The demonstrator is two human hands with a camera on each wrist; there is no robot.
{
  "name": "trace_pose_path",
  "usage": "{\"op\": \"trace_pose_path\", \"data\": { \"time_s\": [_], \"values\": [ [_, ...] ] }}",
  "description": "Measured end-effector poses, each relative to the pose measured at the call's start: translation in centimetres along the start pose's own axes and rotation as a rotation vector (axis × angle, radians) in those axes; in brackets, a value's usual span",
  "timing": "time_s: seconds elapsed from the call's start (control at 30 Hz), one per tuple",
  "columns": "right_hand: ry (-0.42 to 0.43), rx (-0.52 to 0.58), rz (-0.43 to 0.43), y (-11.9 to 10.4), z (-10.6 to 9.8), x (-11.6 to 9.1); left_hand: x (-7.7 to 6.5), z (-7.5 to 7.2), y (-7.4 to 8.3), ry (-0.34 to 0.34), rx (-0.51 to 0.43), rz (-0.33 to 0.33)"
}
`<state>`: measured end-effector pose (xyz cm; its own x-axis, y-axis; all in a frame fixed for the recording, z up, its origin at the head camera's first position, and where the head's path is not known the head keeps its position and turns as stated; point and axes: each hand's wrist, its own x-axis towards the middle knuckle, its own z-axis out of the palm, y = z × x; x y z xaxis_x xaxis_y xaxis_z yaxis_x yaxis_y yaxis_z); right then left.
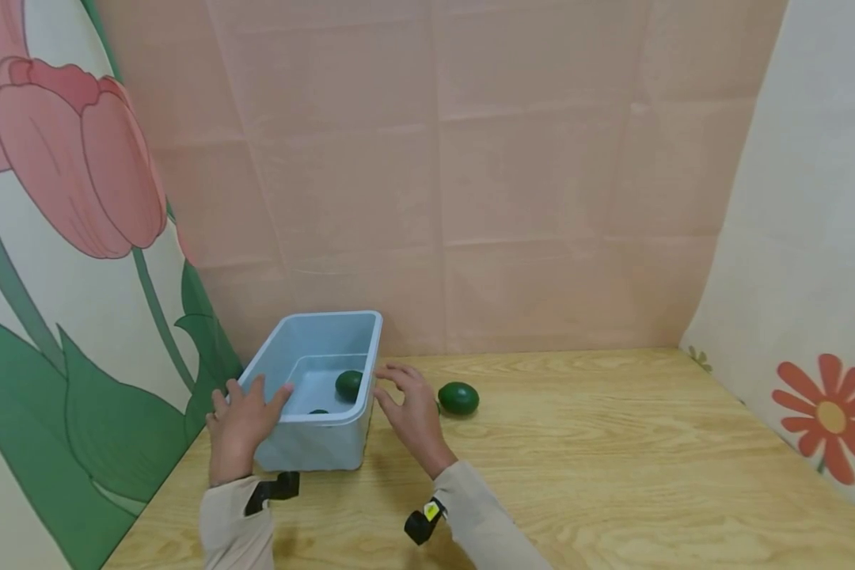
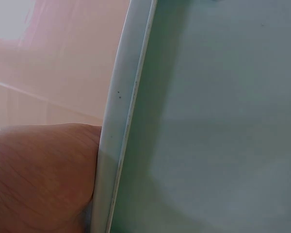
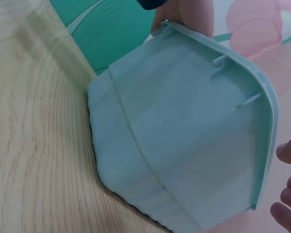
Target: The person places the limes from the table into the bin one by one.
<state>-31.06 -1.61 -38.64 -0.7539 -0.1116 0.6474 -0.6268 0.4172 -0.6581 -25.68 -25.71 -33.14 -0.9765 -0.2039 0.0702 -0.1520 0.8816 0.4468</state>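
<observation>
Standing on wood-grain table (image 1: 613,475), blue bin (image 1: 313,447), pink backdrop (image 1: 527,174), tulip-print wall (image 1: 78,158).

Three views share one blue bin (image 1: 309,445).
Head looks forward and down, bin at eight o'clock; left wrist crowds its rim (image 2: 123,73); right wrist, near and tilted, faces its outer wall (image 3: 184,121), table (image 3: 29,145) at nine o'clock.

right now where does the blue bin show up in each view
Head: the blue bin sits left of centre, lower half.
Left wrist: it fills the right side, its rim running steeply.
Right wrist: it takes up the middle, appearing sideways.
Shared landmark: left hand, at the rim in all three.
</observation>
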Motion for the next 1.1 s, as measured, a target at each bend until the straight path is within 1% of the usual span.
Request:
{"op": "trace_pose_path", "data": {
  "time_s": [0.2, 0.37, 0.6, 0.8, 1.1],
  "values": [
    [0.020, -0.002, -0.010, 0.3, 0.1, 0.0, -0.2, -0.1, 0.1, -0.001, -0.009, 0.004],
    [0.028, 0.003, -0.001, 0.5, 0.1, 0.0, -0.2, -0.1, 0.1, 0.003, -0.004, 0.006],
    [0.023, -0.023, 0.028, 0.8, -0.1, 0.1, -0.1, 0.0, 0.1, 0.002, -0.003, 0.004],
    [0.039, -0.049, 0.019, 1.3, 0.0, 0.1, 0.0, 0.0, 0.0, 0.002, 0.003, 0.000],
    [0.029, -0.053, 0.059, 1.7, -0.2, 0.0, -0.1, 0.0, 0.1, 0.000, 0.004, 0.000]
  ]
}}
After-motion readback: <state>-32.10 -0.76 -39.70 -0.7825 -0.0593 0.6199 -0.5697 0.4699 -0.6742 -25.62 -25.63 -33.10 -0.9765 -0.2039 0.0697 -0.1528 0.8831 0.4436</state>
